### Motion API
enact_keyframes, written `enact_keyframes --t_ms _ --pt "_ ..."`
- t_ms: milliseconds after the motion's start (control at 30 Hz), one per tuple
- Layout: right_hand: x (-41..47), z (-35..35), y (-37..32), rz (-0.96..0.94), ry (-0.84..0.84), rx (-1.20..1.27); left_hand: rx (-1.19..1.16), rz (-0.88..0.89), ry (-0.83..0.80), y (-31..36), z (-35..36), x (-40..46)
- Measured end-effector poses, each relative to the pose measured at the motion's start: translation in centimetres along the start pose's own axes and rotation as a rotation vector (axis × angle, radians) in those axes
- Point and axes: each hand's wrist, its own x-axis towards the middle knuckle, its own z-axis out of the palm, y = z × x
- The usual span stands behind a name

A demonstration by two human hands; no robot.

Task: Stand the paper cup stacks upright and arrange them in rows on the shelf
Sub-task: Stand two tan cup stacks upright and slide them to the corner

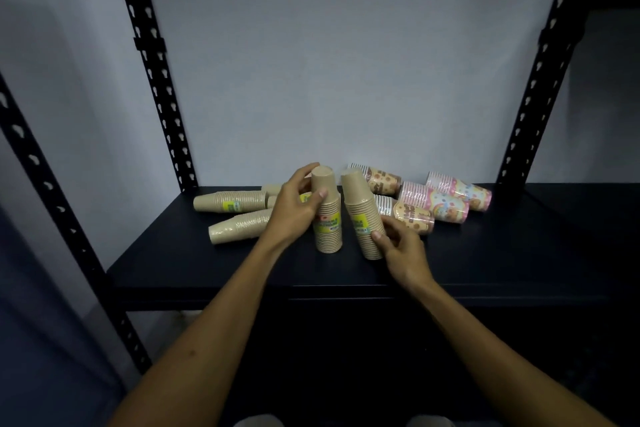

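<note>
Head view of a dark shelf (207,270) in a black slotted-post rack, set against a pale wall. Two plain brown paper cup stacks stand on the shelf near its front centre, bases up. The left upright stack (327,215) stands straight; the left hand (294,208) wraps round its upper half, thumb across the near face and fingers curled behind the top. The right upright stack (363,215) leans slightly, its top tipped toward the left one; the two are just beside each other, and whether they touch cannot be told. The right hand (398,246) holds this stack low down — thumb tip pressed on its lower right side, the other fingers curled behind it. Both stacks carry a yellow-green label at mid-height.

Behind the left hand lie more brown stacks on their sides: a far lying stack (228,201) with its base pointing left, a near lying stack (239,229) angled toward the front left, and parts of others hidden by the hand. To the right lie printed stacks, also on their sides — two brown patterned stacks (381,180) and two pink patterned stacks (436,201), crowded together toward the back of the shelf.
</note>
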Motion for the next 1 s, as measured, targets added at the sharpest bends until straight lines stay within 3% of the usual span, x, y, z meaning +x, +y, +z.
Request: enact_keyframes --t_ms 367,567,733,1000 --pt "0.5 -0.2 0.1 0.088 -0.056 0.020 -0.116 -0.089 -0.028 -1.9 1.6 -1.2" --pt "0.3 -0.1 -0.5 0.048 -0.117 -0.038 -0.036 -0.273 -0.179 -5.0 1.7 -3.3" --pt "0.4 0.5 -0.6 0.044 -0.194 -0.015 0.054 -0.269 -0.077 -5.4 2.0 -3.9" --pt "0.7 2.1 -0.8 0.052 -0.163 -0.039 0.143 -0.264 0.038 -6.0 1.6 -4.2"
